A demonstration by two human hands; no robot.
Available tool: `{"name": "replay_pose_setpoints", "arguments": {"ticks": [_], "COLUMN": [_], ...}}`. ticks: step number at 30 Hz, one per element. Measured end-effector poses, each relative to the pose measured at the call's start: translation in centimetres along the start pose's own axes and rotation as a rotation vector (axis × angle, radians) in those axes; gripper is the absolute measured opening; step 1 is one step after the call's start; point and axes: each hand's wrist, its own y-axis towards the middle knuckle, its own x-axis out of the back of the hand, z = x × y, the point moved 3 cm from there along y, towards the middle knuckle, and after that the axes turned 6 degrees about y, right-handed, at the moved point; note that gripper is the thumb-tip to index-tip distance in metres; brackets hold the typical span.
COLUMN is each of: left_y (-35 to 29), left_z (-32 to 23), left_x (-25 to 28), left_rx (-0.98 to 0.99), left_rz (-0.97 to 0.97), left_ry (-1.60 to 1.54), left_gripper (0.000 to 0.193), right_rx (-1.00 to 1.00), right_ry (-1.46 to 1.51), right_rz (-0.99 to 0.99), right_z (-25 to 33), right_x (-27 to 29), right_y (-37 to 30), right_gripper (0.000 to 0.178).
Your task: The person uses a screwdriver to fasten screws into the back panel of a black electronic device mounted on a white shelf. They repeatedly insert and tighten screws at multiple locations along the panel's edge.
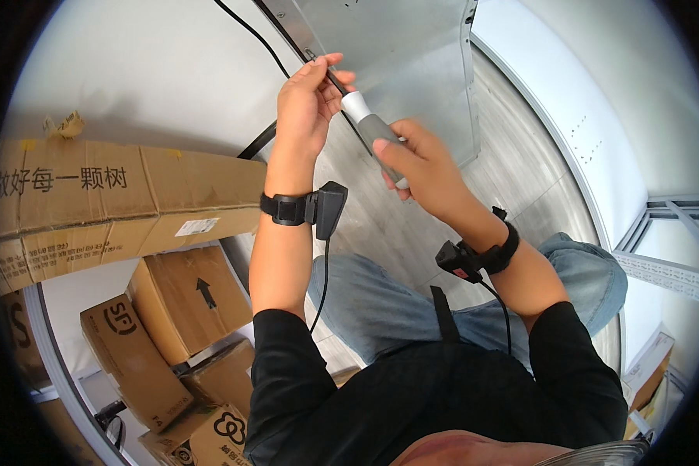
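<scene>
My right hand (419,163) is wrapped round the grey handle of a screwdriver (377,132) with a white collar. Its dark shaft slants up and left to the edge of a large metal cabinet (396,70). Close to that edge, the fingers of my left hand (312,101) curl round the shaft, thumb and forefinger near its far end. A small metal fitting (311,54) sits on the edge just beyond my fingertips. Where the tip meets the cabinet is partly hidden by my left hand.
A long cardboard box (155,186) lies at the left, above several stacked cartons (194,299) in a metal-framed rack. A black cable (258,35) hangs against the white wall behind. Grey flooring (365,210) shows below the cabinet, and white shelving parts (668,272) stand at the right.
</scene>
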Motion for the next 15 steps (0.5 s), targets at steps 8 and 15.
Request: {"name": "replay_pose_setpoints", "arguments": {"ticks": [8,15], "left_y": [0.5,1.1], "left_z": [-0.2,0.3], "left_x": [1.3,0.7], "left_rx": [0.005,-0.012], "left_rz": [-0.071,-0.138], "left_ry": [0.020,0.021], "left_gripper": [0.021,0.021], "right_rx": [-0.151,0.191], "right_ry": [0.191,-0.238], "right_rz": [0.188,0.030], "right_z": [1.0,-0.4], "right_x": [-0.6,-0.1], "right_y": [-0.1,0.0], "right_gripper": [0.040,0.044]}}
